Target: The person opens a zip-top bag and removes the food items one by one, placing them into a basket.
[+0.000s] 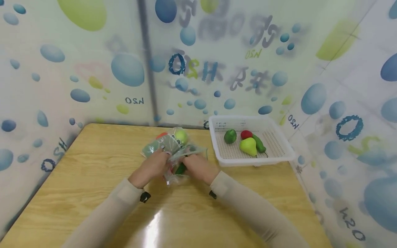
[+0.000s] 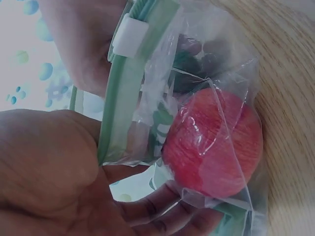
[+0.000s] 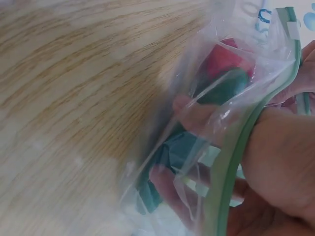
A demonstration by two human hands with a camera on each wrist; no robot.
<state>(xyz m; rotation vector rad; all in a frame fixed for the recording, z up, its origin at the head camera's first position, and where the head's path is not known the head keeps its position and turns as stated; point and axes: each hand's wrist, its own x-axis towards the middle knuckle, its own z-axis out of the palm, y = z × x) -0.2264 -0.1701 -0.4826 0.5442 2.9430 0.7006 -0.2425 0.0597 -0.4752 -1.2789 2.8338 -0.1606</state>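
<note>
A clear zip bag (image 1: 176,139) with a green printed panel lies on the table between both hands. Its green mouth strip carries a white slider (image 2: 130,37). A red apple (image 2: 214,142) shows through the plastic; a dark green vegetable (image 3: 224,88) lies against it, its exact kind unclear. A pale green round fruit (image 1: 181,136) sits toward the bag's far end. My left hand (image 1: 154,163) grips the bag near its mouth. Past the mouth strip, my right hand (image 1: 200,167) reaches inside, its fingers (image 3: 167,189) spread beside the dark green vegetable. Creased plastic partly hides them.
A white perforated basket (image 1: 214,148) stands right of the bag near the wall. In it are a yellow-green pear (image 1: 248,146), a red fruit (image 1: 246,134), a slim green vegetable (image 1: 258,143) and a dark green round one (image 1: 230,136). Patterned walls border the wooden table (image 1: 93,151).
</note>
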